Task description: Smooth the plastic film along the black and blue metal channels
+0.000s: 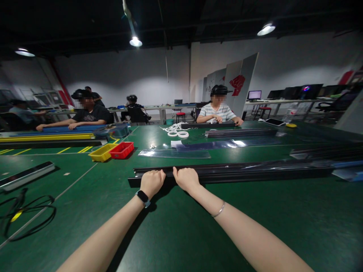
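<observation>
A long black channel-shaped strip [241, 174] lies across the green table in front of me. My left hand [153, 182] is closed over it near its left end, fingers curled down on the far side. Just to the right, my right hand [186, 178] grips the same strip, its thumb towards the left hand with a small gap between them. The fingertips of both hands are hidden. Beyond the strip lie clear plastic strips [176, 153], flat on the table.
Yellow [101, 152] and red [121, 150] bins stand at left, near a black cable [34, 217] and a flat device [27, 176]. White rolls [178, 134] and dark strips [241, 133] lie farther back. A person [217, 107] works across the table, another [85, 113] at far left.
</observation>
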